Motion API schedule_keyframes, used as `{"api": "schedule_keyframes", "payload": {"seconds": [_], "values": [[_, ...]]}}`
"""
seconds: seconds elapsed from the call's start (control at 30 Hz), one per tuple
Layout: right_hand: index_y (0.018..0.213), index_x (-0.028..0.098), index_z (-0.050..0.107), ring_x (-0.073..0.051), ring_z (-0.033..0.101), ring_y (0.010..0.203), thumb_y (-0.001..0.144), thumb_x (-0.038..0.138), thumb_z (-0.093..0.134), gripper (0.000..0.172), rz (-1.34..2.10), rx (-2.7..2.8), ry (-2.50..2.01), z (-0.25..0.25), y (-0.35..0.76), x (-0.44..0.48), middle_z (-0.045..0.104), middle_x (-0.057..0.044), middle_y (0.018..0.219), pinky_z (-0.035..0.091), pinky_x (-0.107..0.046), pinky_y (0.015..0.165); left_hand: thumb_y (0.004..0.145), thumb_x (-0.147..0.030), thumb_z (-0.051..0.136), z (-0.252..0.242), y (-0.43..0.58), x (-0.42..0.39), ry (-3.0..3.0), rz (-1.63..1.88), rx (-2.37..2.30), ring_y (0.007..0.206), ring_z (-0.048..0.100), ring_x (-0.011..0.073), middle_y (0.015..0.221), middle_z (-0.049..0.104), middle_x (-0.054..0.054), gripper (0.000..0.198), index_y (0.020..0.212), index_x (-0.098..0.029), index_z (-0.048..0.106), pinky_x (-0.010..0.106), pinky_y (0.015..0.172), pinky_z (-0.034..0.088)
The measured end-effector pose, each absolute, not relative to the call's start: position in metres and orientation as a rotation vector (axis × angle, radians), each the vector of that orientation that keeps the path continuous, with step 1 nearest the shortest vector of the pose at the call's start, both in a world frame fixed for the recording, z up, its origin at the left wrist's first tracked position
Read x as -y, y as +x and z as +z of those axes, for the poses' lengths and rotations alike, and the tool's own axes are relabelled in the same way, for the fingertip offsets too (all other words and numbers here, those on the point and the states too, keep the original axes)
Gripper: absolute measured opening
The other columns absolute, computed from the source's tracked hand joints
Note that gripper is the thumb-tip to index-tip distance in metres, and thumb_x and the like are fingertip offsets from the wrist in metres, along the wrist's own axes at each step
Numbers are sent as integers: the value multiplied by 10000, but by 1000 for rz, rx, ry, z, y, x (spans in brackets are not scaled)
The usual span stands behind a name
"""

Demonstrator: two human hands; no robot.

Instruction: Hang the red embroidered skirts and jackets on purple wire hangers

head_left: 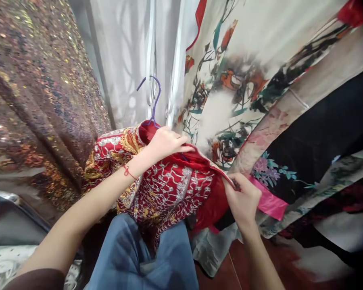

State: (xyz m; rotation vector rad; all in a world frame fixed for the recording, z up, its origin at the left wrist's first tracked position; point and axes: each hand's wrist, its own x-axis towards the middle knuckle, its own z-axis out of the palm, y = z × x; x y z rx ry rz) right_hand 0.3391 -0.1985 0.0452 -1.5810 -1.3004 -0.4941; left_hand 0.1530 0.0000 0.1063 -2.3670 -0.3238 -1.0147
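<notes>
A red jacket [169, 183] with silver and gold embroidery lies across my lap and knees. Its purple hanger [155, 102] sticks up out of the neck opening, hook upward. My left hand [167, 143] is at the collar, fingers closed over the edge of the open front; its thumb is hidden. Farther right, my right hand [242, 197] grips the same front edge between thumb and curled fingers. Between the hands the edge is stretched out, and the plain red lining shows beneath it.
A sequined gold-brown cloth [45, 92] hangs at left and a white curtain [124, 52] behind. Printed garments [226, 96] hang at right, beside a black one with flowers [317, 133]. A pink strip of cloth [269, 199] hangs by my right hand. Reddish floor tiles [226, 266] lie below.
</notes>
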Motion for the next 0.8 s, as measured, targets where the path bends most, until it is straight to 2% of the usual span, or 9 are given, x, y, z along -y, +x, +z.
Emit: {"api": "schedule_keyframes", "payload": {"seconds": [0.2,0.33,0.47,0.6,0.7,0.8], "values": [[619,181,522,-94,438,539,853,216,589,246,-835,1172,-1595,49,285,193,491,31,579,314,-230,550,960,-576,420,112,175,2,-2446,-924,715,525,547,154,563,639,86,562,732,-147,704,320,607,268],[644,194,529,-100,435,498,932,291,529,304,-739,1291,-1747,-10,252,157,533,21,568,271,-249,529,930,-510,543,115,168,4,-2535,-742,745,608,598,188,641,670,102,424,811,-139,711,326,633,279],[757,196,601,-136,500,540,898,246,470,198,-535,1375,-1848,-47,260,127,586,-9,599,266,-257,543,920,-406,582,121,143,6,-2583,-702,476,755,631,199,845,714,96,271,952,-156,680,333,716,363],[741,208,589,-155,511,557,824,310,543,139,-401,1258,-1951,-27,276,128,588,-3,596,268,-257,554,920,-372,572,130,119,6,-2500,-881,358,1015,593,236,1043,674,106,249,1057,-171,627,368,890,403],[700,206,582,-156,498,545,842,352,536,209,-403,1175,-1893,-5,277,136,591,-10,600,303,-265,567,900,-383,607,135,110,3,-2477,-997,455,1029,574,253,1028,647,110,274,1075,-173,606,374,892,418],[803,192,664,-174,546,598,896,350,468,268,-284,1156,-1693,7,276,140,666,-47,700,394,-281,620,901,-368,609,136,107,-1,-2499,-1040,499,1000,571,247,1025,631,111,262,1079,-175,593,351,850,434]]}}
